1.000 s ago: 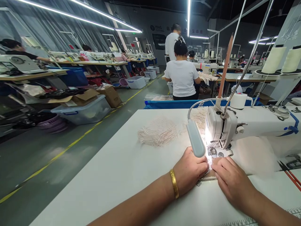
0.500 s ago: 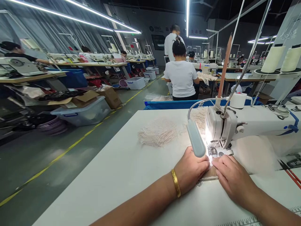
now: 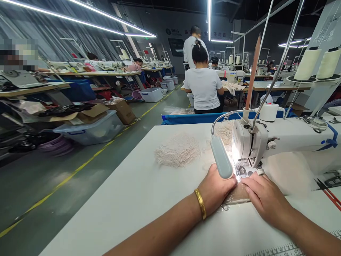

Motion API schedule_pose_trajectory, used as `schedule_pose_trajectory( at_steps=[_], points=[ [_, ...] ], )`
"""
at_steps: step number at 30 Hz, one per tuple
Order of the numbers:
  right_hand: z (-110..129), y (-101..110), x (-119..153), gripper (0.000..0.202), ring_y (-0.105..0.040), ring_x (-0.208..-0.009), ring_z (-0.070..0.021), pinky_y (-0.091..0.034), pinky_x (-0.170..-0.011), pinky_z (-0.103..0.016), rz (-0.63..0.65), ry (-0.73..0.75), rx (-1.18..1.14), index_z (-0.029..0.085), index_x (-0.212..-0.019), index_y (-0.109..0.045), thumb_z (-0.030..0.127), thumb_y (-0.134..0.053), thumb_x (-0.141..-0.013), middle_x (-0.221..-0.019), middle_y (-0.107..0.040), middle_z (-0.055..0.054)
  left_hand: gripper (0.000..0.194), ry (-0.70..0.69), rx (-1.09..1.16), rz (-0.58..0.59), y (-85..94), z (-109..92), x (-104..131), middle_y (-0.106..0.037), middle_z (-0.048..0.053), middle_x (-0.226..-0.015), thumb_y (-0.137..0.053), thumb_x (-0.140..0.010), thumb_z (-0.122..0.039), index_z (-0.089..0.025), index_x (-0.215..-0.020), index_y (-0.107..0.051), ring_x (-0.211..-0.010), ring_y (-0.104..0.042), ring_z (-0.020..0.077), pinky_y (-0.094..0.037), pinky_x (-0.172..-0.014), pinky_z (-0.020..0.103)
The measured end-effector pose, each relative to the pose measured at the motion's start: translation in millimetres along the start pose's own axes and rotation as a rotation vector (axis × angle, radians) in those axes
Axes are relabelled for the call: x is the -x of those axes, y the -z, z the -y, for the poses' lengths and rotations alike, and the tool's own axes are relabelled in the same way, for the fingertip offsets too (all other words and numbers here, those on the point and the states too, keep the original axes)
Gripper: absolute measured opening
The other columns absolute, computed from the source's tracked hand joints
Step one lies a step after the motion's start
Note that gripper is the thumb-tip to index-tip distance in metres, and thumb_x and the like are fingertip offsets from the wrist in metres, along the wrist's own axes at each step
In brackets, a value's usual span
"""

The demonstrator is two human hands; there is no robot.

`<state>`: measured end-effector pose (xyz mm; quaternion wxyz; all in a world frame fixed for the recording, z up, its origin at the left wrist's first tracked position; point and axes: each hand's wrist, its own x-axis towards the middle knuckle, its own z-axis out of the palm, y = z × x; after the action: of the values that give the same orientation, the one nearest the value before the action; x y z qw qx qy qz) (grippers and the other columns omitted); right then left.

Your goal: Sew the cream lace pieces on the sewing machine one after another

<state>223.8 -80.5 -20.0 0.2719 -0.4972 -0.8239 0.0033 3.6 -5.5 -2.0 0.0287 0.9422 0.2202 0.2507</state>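
Note:
Just in front of the white sewing machine [image 3: 249, 138], my left hand [image 3: 216, 186] is curled, its thumb and fingertips closed at the left edge of a small beige fabric piece [image 3: 238, 196]. My right hand [image 3: 266, 195] comes in from the other side. Its fingertips are pressed together on the right part of that same piece, by the lit spot under the needle area. A grey-green lamp head [image 3: 222, 157] hangs over my left fingers and hides part of them. The piece's far edge is hidden by my fingers.
A stack of cream knitted pieces [image 3: 178, 151] lies left on the white table [image 3: 128, 199], with another pile [image 3: 225, 133] behind the lamp. Red-handled scissors [image 3: 329, 193] lie at right, a ruler [image 3: 279, 250] at the front edge. A person in white [image 3: 203, 87] sits ahead.
My right fingers have drawn slightly apart from the left, baring more of the beige piece between my hands. The view has shifted a little. My left hand stays at the piece's edge.

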Motion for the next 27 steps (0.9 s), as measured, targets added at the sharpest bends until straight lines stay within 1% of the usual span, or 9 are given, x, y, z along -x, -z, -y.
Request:
schedule_pose_trajectory(
  at_steps=[4, 6, 11, 13, 16, 19, 22, 25, 27],
  points=[
    [1, 0, -1, 0.026, -0.048, -0.07, -0.0212, -0.046, -0.063, -0.034, 0.026, 0.017, 0.016, 0.021, -0.099, -0.063, 0.006, -0.042, -0.099, -0.084, -0.06, -0.005, 0.026, 0.011, 0.019, 0.001, 0.3, 0, -1, -0.071, 0.004, -0.087, -0.048, -0.101, -0.012, -0.023, -0.095, -0.071, -0.086, -0.065, 0.0212, -0.049, -0.093, 0.041],
    [2, -1, -1, 0.027, -0.046, -0.07, -0.0209, -0.045, -0.062, -0.033, 0.03, 0.016, 0.02, 0.021, -0.094, -0.063, 0.004, -0.042, -0.097, -0.084, -0.059, -0.005, 0.027, 0.03, 0.038, 0.004, 0.9, -1, -2, -0.07, 0.004, -0.086, -0.046, -0.102, -0.014, -0.023, -0.094, -0.07, -0.085, -0.064, 0.0209, -0.05, -0.091, 0.041],
    [3, -5, 0, 0.04, -0.045, -0.073, -0.0212, -0.04, -0.061, -0.03, 0.023, 0.06, 0.03, 0.022, -0.108, -0.066, -0.003, -0.044, -0.088, -0.086, -0.055, -0.005, 0.028, 0.078, 0.071, 0.02, -1.1, 2, -2, -0.07, 0.005, -0.089, -0.042, -0.105, -0.02, -0.021, -0.095, -0.068, -0.087, -0.062, 0.0217, -0.05, -0.09, 0.041],
    [3, -6, 1, 0.041, -0.044, -0.073, -0.0211, -0.038, -0.061, -0.03, 0.033, 0.058, 0.033, 0.022, -0.108, -0.065, -0.004, -0.044, -0.085, -0.086, -0.053, -0.004, 0.024, 0.082, 0.053, 0.007, -6.3, 6, 0, -0.069, 0.005, -0.09, -0.045, -0.104, -0.023, -0.02, -0.095, -0.066, -0.087, -0.061, 0.0227, -0.05, -0.088, 0.041],
    [3, -8, 2, 0.042, -0.043, -0.074, -0.0209, -0.037, -0.062, -0.03, 0.04, 0.057, 0.038, 0.022, -0.109, -0.064, -0.006, -0.044, -0.084, -0.088, -0.053, -0.004, 0.02, 0.075, 0.021, -0.027, -16.8, 12, 4, -0.068, 0.005, -0.09, -0.049, -0.103, -0.025, -0.02, -0.09, -0.064, -0.086, -0.06, 0.0233, -0.05, -0.084, 0.04],
    [3, -8, 2, 0.041, -0.042, -0.074, -0.0205, -0.036, -0.063, -0.03, 0.035, 0.052, 0.031, 0.022, -0.106, -0.063, -0.006, -0.043, -0.084, -0.087, -0.052, -0.004, 0.02, 0.068, 0.015, -0.051, -21.4, 14, 6, -0.069, 0.005, -0.092, -0.05, -0.103, -0.026, -0.02, -0.088, -0.063, -0.089, -0.061, 0.0239, -0.049, -0.088, 0.043],
    [3, -8, 2, 0.04, -0.042, -0.074, -0.0205, -0.036, -0.063, -0.031, 0.038, 0.052, 0.011, 0.022, -0.104, -0.063, -0.006, -0.042, -0.084, -0.086, -0.052, -0.004, 0.02, 0.047, 0.042, -0.039, -15.3, 11, 5, -0.07, 0.005, -0.093, -0.049, -0.105, -0.025, -0.02, -0.093, -0.065, -0.09, -0.063, 0.0238, -0.048, -0.092, 0.045],
    [3, -8, 1, 0.043, -0.043, -0.075, -0.0211, -0.036, -0.063, -0.031, 0.038, 0.062, -0.001, 0.022, -0.11, -0.064, -0.006, -0.042, -0.085, -0.087, -0.054, -0.004, 0.023, 0.03, 0.063, -0.008, -5.8, 6, 3, -0.073, 0.006, -0.096, -0.048, -0.107, -0.023, -0.02, -0.096, -0.068, -0.092, -0.065, 0.0229, -0.048, -0.095, 0.045],
    [3, -8, 1, 0.044, -0.044, -0.075, -0.0212, -0.036, -0.063, -0.031, 0.037, 0.067, -0.003, 0.021, -0.112, -0.064, -0.006, -0.042, -0.086, -0.087, -0.054, -0.004, 0.024, 0.017, 0.07, -0.019, -2.8, 4, 3, -0.074, 0.006, -0.097, -0.048, -0.107, -0.021, -0.02, -0.096, -0.069, -0.092, -0.066, 0.0223, -0.048, -0.095, 0.044]
  ],
)
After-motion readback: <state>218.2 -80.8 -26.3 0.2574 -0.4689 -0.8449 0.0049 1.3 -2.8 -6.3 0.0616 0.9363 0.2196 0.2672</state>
